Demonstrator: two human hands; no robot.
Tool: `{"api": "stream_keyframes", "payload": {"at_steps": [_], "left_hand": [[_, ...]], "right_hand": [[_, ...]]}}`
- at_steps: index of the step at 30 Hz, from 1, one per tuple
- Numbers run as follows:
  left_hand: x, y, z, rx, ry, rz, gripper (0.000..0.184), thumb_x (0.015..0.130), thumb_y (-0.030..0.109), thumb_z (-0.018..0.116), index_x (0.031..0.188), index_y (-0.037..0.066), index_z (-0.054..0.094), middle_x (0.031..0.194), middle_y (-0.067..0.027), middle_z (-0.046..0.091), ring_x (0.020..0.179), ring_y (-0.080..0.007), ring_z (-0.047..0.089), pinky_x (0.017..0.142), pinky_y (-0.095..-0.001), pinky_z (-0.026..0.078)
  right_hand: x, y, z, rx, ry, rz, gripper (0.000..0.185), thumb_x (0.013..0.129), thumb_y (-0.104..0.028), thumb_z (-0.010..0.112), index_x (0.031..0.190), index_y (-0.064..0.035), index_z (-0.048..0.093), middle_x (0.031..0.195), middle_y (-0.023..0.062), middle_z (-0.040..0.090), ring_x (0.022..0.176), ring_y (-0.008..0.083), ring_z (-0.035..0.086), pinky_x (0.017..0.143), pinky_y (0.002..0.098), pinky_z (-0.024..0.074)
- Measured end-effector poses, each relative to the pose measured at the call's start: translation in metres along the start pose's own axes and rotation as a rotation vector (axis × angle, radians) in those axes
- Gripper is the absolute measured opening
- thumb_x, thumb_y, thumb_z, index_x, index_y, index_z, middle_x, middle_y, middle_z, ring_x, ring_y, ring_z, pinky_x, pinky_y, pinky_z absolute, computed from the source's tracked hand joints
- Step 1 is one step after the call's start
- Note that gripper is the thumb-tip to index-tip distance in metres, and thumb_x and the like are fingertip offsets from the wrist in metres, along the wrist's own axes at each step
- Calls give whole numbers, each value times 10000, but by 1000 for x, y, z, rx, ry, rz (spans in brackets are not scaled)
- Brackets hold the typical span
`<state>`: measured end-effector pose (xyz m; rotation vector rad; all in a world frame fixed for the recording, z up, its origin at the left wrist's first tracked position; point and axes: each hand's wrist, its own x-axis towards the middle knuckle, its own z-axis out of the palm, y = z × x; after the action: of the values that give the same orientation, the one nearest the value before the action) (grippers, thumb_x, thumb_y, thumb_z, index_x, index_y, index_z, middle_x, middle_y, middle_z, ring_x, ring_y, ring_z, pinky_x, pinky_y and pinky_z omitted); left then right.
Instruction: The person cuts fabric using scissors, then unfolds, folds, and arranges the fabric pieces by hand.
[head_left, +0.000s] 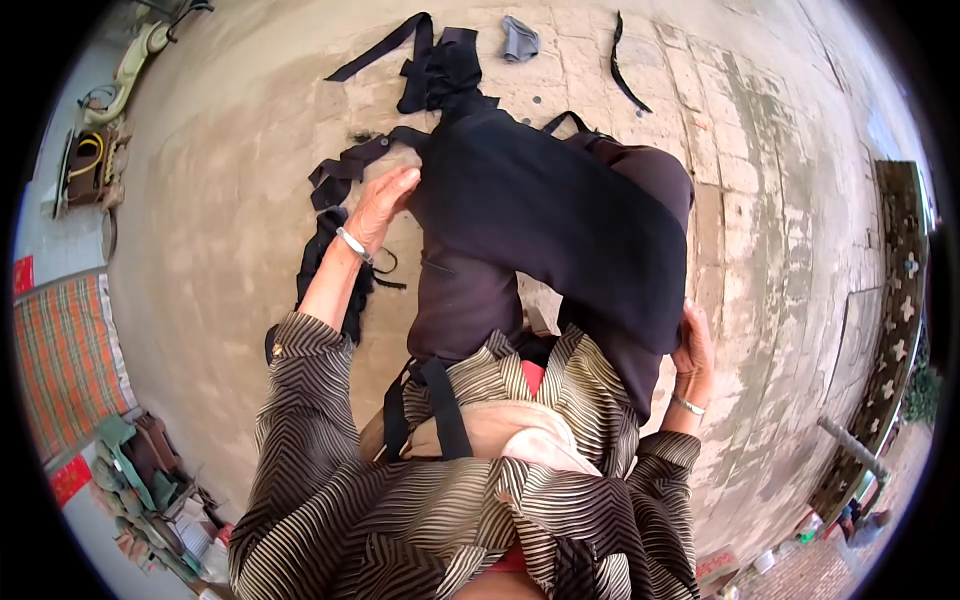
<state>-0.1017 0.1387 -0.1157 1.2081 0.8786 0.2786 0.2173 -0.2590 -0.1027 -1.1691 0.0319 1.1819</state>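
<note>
A wide piece of black cloth point(560, 205) lies stretched across my knees, over dark trousers point(465, 305). At the cloth's left edge is my left hand point(385, 205), its fingers closed at the border and partly hidden. My right hand point(693, 345) grips the lower right edge beside my right thigh; some of its fingers are behind the fabric. Dark strips point(345, 170) with buttons hang or lie just beyond my left hand. More black cloth pieces point(450, 70) spread on the ground past my knees.
A grey scrap point(520, 40) and a thin black strip point(628, 70) lie on the paved ground point(740, 230). To the left are a brown bag point(85, 170), a plaid cloth point(72, 355) and piled items point(150, 480). A patterned low wall point(890, 330) runs along the right.
</note>
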Motion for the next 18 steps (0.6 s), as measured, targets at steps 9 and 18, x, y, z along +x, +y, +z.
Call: {"api": "stream_keyframes", "payload": {"at_steps": [9,18], "left_hand": [[-12,15,12,-497,5,73,467,843,98,671,1264,-24,511,1093,-95,651,971,-184,647,911,-336,500],[-51,57,35,-638,34,188,482,800,-38,596,1273,-44,504,1166,-104,631,1039,-187,628,947,-330,487]], "right_hand": [[-7,-16,16,9,26,-35,414,841,-55,652,1213,73,525,1143,150,638,1007,210,652,913,321,536],[-69,-107,12,191,269,-464,422,836,53,572,1254,31,520,1198,211,601,1089,328,608,988,464,497]]}}
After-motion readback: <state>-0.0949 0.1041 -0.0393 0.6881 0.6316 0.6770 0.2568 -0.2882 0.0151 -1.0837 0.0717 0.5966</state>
